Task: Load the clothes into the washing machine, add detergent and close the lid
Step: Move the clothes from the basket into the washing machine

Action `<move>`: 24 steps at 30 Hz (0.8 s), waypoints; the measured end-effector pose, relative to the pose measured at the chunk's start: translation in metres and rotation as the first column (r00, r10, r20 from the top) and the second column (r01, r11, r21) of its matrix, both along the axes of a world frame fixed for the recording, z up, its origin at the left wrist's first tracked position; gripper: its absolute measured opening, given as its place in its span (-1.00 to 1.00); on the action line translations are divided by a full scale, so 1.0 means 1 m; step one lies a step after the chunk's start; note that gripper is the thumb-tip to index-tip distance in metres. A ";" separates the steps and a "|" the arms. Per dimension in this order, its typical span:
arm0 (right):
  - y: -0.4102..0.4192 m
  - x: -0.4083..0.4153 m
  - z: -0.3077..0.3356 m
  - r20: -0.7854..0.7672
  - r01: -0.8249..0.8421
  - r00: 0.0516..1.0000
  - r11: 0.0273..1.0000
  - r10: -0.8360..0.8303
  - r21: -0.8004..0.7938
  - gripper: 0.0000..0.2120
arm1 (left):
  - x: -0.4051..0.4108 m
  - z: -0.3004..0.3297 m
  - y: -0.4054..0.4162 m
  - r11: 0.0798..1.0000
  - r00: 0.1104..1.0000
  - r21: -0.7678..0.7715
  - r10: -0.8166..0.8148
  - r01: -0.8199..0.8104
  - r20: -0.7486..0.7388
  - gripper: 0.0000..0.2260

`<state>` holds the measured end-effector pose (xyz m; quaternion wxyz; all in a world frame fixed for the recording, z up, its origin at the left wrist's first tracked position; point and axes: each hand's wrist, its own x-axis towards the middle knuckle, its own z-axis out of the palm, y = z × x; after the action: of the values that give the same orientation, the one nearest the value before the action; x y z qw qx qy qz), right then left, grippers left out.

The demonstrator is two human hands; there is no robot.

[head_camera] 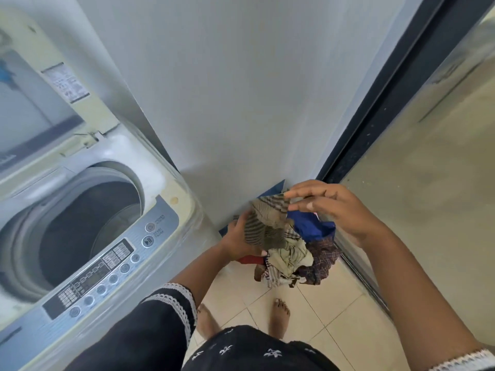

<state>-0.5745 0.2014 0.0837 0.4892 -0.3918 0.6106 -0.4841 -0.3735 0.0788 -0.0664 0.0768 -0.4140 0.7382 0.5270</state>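
A top-loading washing machine (pixel 166 188) stands at the left with its lid (pixel 40 84) raised and its dark drum (pixel 88 226) looking empty. To its right a pile of clothes (pixel 297 258) lies in a blue basket (pixel 278 187) on the floor by the wall. My left hand (pixel 235 241) grips a brown striped garment (pixel 267 223) from below, lifted just above the pile. At the garment's top corner, the fingertips of my right hand (pixel 334 207) pinch the cloth.
The machine's control panel (pixel 107 266) with round buttons faces me. A white wall rises behind the pile. A dark-framed glass door (pixel 428 156) runs along the right. My bare feet (pixel 278 317) stand on pale floor tiles just in front of the clothes.
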 end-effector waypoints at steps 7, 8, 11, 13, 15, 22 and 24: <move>0.022 -0.021 0.038 0.001 0.122 0.992 0.986 -0.123 -0.116 -0.62 | 0.003 0.001 0.004 0.897 0.908 -0.171 0.380 -0.408 -0.173 -0.78; 0.024 -0.025 0.030 -0.068 0.194 0.978 0.980 -0.197 -0.050 -0.63 | 0.002 0.004 0.005 0.875 0.877 -0.136 0.434 -0.465 -0.204 -0.82; 0.028 -0.036 -0.006 -0.439 0.396 0.861 0.881 -0.258 0.260 -0.65 | 0.002 0.009 0.005 0.830 0.806 -0.037 0.529 -0.556 -0.265 -0.73; 0.029 -0.037 -0.034 -0.590 0.399 0.801 0.822 -0.096 0.407 -0.62 | 0.001 0.014 0.004 0.834 0.803 -0.017 0.526 -0.552 -0.280 -0.71; 0.027 -0.027 -0.055 -0.607 0.331 0.794 0.831 0.012 0.448 -0.57 | -0.001 0.017 0.004 0.849 0.814 0.017 0.511 -0.528 -0.276 -0.69; 0.004 0.034 -0.088 -0.527 0.067 0.832 0.913 0.172 0.402 -0.26 | -0.005 0.034 0.012 0.898 0.874 -0.012 0.424 -0.439 -0.237 -0.62; -0.001 0.044 -0.092 -0.496 0.030 0.852 0.928 0.170 0.370 -0.17 | -0.008 0.046 0.018 0.912 0.889 -0.056 0.381 -0.407 -0.255 -0.63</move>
<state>-0.5300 0.2000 -0.0084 0.3878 -0.4325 0.7837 -0.2200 -0.3818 0.0971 -0.0206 -0.1435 -0.4924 0.6700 0.5367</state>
